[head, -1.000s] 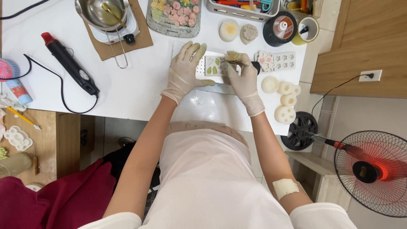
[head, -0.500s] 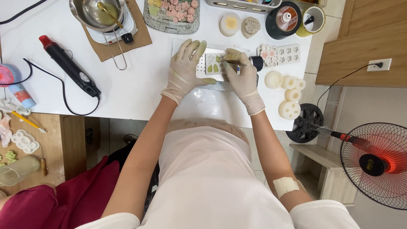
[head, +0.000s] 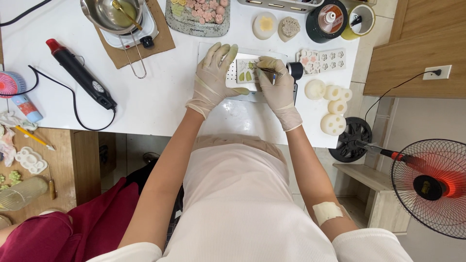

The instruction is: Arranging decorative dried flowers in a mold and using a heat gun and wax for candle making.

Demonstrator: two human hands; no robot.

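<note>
Our gloved right hand [head: 276, 82] pinches a thin tool [head: 264, 70] over a small white leaf mould [head: 245, 73], which our left hand [head: 213, 75] pins flat with spread fingers at the far middle of the white worktable [head: 160, 102]. Around it we see a standing fan [head: 429, 187] with a red hub (low, on our right), a black heat gun [head: 80, 73], a steel pot [head: 114, 12] on a small hotplate, a tray of pink flower shapes [head: 199, 14], and four round white moulds [head: 330, 104].
</note>
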